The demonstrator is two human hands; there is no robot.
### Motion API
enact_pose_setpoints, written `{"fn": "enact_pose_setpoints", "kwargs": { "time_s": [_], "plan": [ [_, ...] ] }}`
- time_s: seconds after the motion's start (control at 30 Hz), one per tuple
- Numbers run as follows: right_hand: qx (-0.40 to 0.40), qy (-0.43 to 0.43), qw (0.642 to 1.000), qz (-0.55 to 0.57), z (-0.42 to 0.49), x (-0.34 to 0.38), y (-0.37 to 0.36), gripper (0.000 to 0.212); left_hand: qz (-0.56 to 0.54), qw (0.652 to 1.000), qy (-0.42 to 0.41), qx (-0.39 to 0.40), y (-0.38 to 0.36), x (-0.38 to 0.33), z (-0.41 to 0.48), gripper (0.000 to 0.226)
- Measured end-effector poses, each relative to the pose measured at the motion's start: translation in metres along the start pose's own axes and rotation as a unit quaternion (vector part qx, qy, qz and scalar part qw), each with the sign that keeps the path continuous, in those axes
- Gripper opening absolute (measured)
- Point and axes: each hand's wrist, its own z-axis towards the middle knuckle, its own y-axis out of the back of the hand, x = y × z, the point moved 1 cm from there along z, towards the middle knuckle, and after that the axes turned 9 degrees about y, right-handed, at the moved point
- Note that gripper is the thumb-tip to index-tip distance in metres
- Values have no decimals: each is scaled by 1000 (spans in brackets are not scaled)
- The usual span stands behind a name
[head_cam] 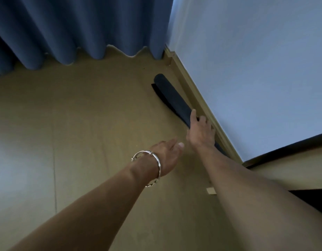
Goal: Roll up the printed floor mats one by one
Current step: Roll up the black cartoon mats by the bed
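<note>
Navy-dark and tightly wound, the rolled mat (170,96) is lying lengthwise just beside the skirting board (196,98), with its loose flap (156,90) spreading flat on the side away from that board. The right hand (201,132) is gripping the roll's nearer end, fingers bending over its top toward the skirting board and thumb lying along its outer side. The left hand (165,151), wearing a silver bangle (153,160), is hovering a little out from the skirting board with its fingers relaxed and nearly straight, holding nothing.

This mat is looking all but finished, and the person is probably settling it against the skirting board. The next move is likely calling for the flap to be tucked in so the roll is not springing open on release. No other mat is showing.

Tan floor (75,115), smooth with faint seams, is running out from the skirting board. A pale wall (256,69) is rising above it, and a blue curtain (66,29) is hanging in folds at its far end.
</note>
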Motion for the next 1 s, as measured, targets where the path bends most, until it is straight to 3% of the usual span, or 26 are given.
{"fn": "enact_pose_setpoints", "kwargs": {
  "time_s": [0.3,0.5,0.63,0.73,0.87,1.0],
  "plan": [
    [-24,-54,998,-29,23,-23,-8,82,35,999,19,27,-9,-15,0,45],
    [22,-83,992,-89,29,-15,-18,76,70,996,57,28,0,-13,-7,39],
    [48,-97,990,-89,20,-6,-16,93,88,993,75,15,13,-8,-16,47],
    [65,-4,993,-96,11,32,-18,87,82,994,76,-22,28,2,-18,43],
    [105,148,983,3,17,116,4,40,99,989,57,-96,69,31,-17,43],
    [160,257,951,60,15,210,27,24,102,978,73,-165,120,92,-35,36]
  ]
}}
